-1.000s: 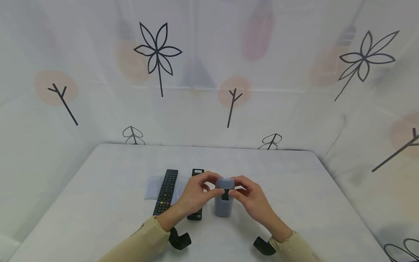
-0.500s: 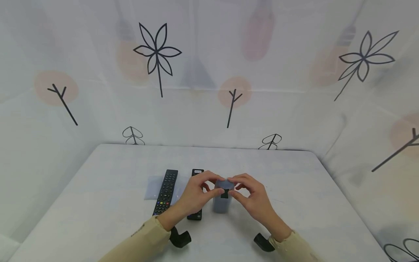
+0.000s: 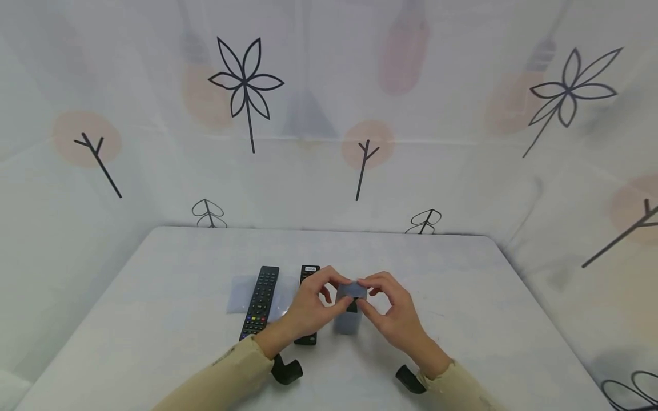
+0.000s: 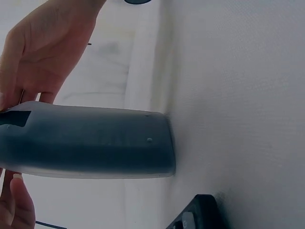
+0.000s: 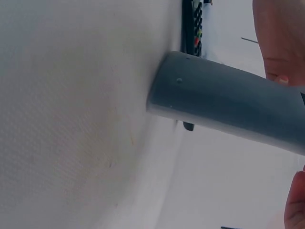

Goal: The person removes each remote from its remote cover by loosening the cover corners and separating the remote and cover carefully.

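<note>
A grey remote-shaped object (image 3: 348, 319) stands upright on its end on the white table (image 3: 154, 319), with a small black patch near its top. My left hand (image 3: 313, 305) and right hand (image 3: 390, 311) both pinch its upper end from either side. In the left wrist view the grey body (image 4: 90, 143) stretches toward the table surface, with my right hand's fingers (image 4: 43, 52) behind it. In the right wrist view the same grey body (image 5: 224, 100) touches the table at its lower end, and fingers (image 5: 279, 38) of my left hand show beyond it.
Two black remotes lie left of my hands: a long one (image 3: 261, 300) with coloured buttons, and a second one (image 3: 308, 274) partly hidden under my left hand. A pale translucent sheet (image 3: 237, 294) lies under them. Patterned fabric walls surround the table.
Both hands have shifted slightly up and closer together at the top of the grey object, which now appears a little shorter and more tilted from the head view.
</note>
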Demonstrator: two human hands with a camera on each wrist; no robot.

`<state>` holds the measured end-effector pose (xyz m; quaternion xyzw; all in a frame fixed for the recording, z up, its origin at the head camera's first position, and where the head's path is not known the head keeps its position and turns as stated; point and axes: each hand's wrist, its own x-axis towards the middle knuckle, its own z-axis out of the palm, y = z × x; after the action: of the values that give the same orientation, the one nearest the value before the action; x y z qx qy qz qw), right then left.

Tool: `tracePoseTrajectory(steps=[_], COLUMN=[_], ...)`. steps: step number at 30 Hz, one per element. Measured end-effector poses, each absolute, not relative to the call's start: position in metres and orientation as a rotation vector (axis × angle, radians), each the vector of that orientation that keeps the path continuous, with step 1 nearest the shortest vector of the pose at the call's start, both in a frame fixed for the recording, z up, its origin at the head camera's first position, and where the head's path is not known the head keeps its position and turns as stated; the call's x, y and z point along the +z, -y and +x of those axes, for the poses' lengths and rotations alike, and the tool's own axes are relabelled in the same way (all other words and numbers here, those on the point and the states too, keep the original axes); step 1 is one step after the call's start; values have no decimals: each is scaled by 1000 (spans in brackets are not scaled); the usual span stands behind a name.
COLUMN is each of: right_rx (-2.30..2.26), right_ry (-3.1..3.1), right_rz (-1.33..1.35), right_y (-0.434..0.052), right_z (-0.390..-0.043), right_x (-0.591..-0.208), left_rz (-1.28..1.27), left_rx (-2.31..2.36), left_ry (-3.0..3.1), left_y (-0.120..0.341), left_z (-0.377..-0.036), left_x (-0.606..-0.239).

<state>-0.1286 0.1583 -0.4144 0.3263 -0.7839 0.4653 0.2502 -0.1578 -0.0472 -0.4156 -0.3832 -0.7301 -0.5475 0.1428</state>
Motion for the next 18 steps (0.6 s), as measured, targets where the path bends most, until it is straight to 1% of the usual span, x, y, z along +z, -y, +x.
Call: tracePoseTrajectory(steps=[2, 5, 12, 18], right_rx=[1268, 1269, 1255, 1217], right_ry=[2144, 2163, 2169, 2152], right_rz=[891, 886, 875, 830], right_y=[-157, -155, -152, -149], right_z=[-128, -128, -128, -129], right_x=[-416, -416, -415, -417], left_rz=[-1104, -1109, -1075, -1056], left_rx=[-1595, -1610, -1587, -1599], left_ry=[2090, 2064, 2081, 2058], left_y=[45, 45, 42, 42], left_z=[-156, -146, -153, -139], left_x=[-414, -400, -411, -388])
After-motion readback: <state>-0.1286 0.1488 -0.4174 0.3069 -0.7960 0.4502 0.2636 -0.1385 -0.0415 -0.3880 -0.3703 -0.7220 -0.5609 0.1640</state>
